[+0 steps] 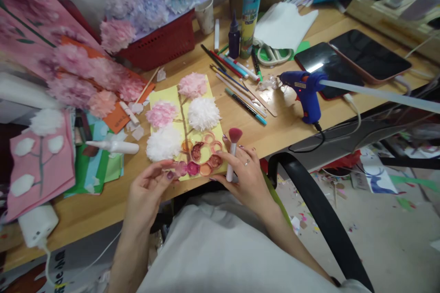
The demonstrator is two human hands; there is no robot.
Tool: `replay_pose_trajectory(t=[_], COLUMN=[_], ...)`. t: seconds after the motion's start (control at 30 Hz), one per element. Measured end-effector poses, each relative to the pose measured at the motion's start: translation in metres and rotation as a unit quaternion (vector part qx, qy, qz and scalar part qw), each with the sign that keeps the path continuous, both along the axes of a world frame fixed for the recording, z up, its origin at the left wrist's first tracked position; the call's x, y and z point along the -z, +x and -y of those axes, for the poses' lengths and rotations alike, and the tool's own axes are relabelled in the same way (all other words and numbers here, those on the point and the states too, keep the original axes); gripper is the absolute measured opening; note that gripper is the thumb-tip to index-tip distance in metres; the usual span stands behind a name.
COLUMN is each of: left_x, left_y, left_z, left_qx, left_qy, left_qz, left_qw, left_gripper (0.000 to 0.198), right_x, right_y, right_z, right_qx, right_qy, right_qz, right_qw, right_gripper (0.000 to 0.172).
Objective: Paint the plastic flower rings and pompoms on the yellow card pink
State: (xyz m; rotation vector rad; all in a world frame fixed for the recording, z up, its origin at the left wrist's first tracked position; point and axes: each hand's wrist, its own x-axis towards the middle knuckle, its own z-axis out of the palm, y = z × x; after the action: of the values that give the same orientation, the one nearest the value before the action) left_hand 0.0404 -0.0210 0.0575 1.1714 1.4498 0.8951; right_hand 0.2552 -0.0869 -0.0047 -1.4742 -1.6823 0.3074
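Observation:
My right hand (245,171) grips the white handle of a small pink-bristled brush (233,150), held upright over a clear palette (202,155) of round pink and orange colour pans. My left hand (151,190) pinches the palette's near left edge with thumb and fingers. The palette lies on a yellow card (160,97) that carries pink and white tissue-paper flowers (202,112) along a brown stem. The card rests near the front edge of the wooden table (103,201).
A blue glue gun (305,89) stands right of the card, with pens and pencils (237,87) behind it. Two phones (364,57) lie at the far right. A white glue bottle (115,147), a pink card (39,162) and a red basket (161,46) crowd the left. A black chair arm (316,210) curves beside me.

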Motion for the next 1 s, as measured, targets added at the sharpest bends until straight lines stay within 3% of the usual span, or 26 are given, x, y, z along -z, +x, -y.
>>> replay_pose_trajectory(t=[0.13,0.23,0.37,0.47,0.53,0.63,0.73,1.0], left_x=[-0.001,0.001,-0.006,-0.017,-0.023,-0.026,-0.021,-0.014], left_y=[-0.006,-0.008,0.001,0.020,0.036,0.056,0.066,0.072], left_z=[-0.003,-0.002,-0.009,-0.025,-0.038,-0.056,-0.066,-0.066], left_qx=[-0.039,-0.032,0.017,0.075,0.127,0.237,0.318,0.359], left_qy=[-0.069,-0.067,-0.005,0.092,0.167,0.272,0.323,0.333], left_qz=[0.069,0.069,0.038,-0.033,-0.120,-0.248,-0.309,-0.319], left_qw=[0.994,0.995,0.999,0.992,0.970,0.899,0.836,0.812], left_gripper=[0.046,0.048,0.046,0.035,0.025,0.018,0.011,0.012], right_x=[0.001,0.001,0.001,0.004,0.007,0.010,0.010,0.004], right_y=[0.000,0.000,-0.001,-0.004,-0.007,-0.011,-0.015,-0.023], right_z=[0.000,-0.001,-0.001,0.000,0.000,-0.001,-0.003,-0.004], right_qx=[0.004,0.003,0.010,0.047,0.074,0.095,0.101,0.108], right_qy=[0.004,0.010,0.010,0.015,0.017,0.019,0.021,0.000], right_qz=[0.003,0.001,-0.020,-0.036,-0.034,-0.023,-0.019,-0.025], right_qw=[1.000,1.000,1.000,0.998,0.997,0.995,0.994,0.994], right_gripper=[0.045,0.047,0.044,0.049,0.052,0.046,0.041,0.064])
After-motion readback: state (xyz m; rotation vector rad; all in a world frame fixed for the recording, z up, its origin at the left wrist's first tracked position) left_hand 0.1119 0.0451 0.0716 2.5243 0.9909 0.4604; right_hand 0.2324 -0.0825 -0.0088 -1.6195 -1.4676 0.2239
